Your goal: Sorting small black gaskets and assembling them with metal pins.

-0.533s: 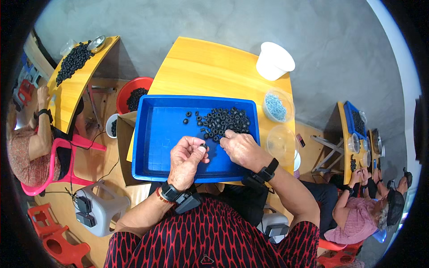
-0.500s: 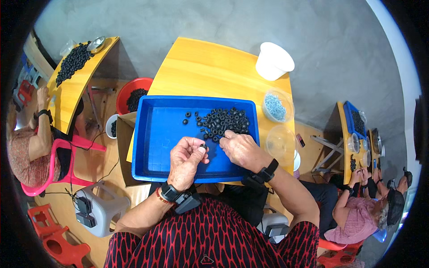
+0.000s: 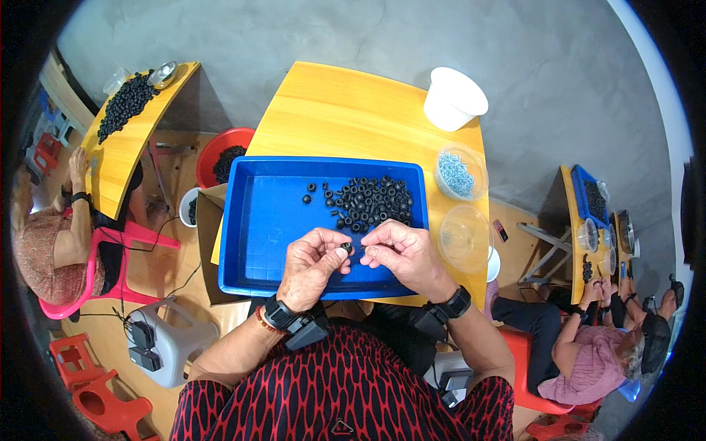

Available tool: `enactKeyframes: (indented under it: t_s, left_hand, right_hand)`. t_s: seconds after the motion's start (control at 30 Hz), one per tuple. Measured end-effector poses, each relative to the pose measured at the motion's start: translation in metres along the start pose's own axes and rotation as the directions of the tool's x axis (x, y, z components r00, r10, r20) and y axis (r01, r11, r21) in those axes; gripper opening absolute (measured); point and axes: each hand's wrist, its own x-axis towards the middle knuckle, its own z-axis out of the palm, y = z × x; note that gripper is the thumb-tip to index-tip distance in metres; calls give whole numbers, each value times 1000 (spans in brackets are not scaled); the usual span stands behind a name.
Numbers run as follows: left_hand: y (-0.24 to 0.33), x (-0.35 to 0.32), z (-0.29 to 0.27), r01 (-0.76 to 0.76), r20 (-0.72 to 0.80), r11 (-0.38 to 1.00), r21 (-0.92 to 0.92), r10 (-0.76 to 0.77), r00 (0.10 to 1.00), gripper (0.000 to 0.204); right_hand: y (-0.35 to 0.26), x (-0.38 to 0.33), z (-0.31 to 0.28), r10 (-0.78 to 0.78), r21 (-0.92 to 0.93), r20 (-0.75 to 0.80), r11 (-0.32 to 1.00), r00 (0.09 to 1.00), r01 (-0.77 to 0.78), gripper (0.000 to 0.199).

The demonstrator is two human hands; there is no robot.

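Note:
Between the thumb and fingers of my left hand [image 3: 312, 266] is a small round black plastic piece [image 3: 346, 248] with a hole in its end. My right hand [image 3: 412, 259] is pinched just to its right, fingertips facing it with a narrow gap. Something tiny and dark may be in that pinch, too small to make out. Both hands are over the front part of a blue tray [image 3: 265, 220]. Behind them, a heap of similar black pieces [image 3: 373, 202] lies in the tray's right half, with a few loose ones to the left.
On the yellow table [image 3: 346, 110], a clear tub of small pale-blue metallic bits [image 3: 456, 176], another clear tub [image 3: 465, 239] and a white bucket [image 3: 450, 103] line the right side. A red basin [image 3: 213, 151] stands left. People work at other tables on both sides.
My right hand has drawn back from the heap toward my left hand, its fingers now pinched beside the black piece. My left hand has shifted slightly right.

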Motion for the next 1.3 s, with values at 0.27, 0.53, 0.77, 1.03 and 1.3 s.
enactKeyframes:
  t_s: [0.27, 0.53, 0.77, 1.03, 1.3]
  left_hand:
    - [0, 0, 1, 35, 50, 999, 11, -35, 998, 15]
    - [2, 0, 0, 54, 60, 998, 30, -56, 997, 11]
    - [2, 1, 1, 70, 47, 997, 41, -71, 996, 9]
    - [0, -1, -1, 92, 40, 993, 68, -95, 995, 7]
    - [-3, 1, -2, 96, 13, 995, 40, -97, 995, 5]
  right_hand:
    - [-8, 0, 11, -185, -141, -48, 974, 981, 177, 12]
    - [-7, 2, 12, -175, -185, -23, 968, 984, 167, 8]
    - [-10, 5, 11, -244, -322, 53, 914, 968, 248, 10]
    - [-9, 8, 8, -113, -235, 136, 962, 984, 143, 11]
    - [6, 10, 8, -231, -270, 116, 929, 966, 255, 10]
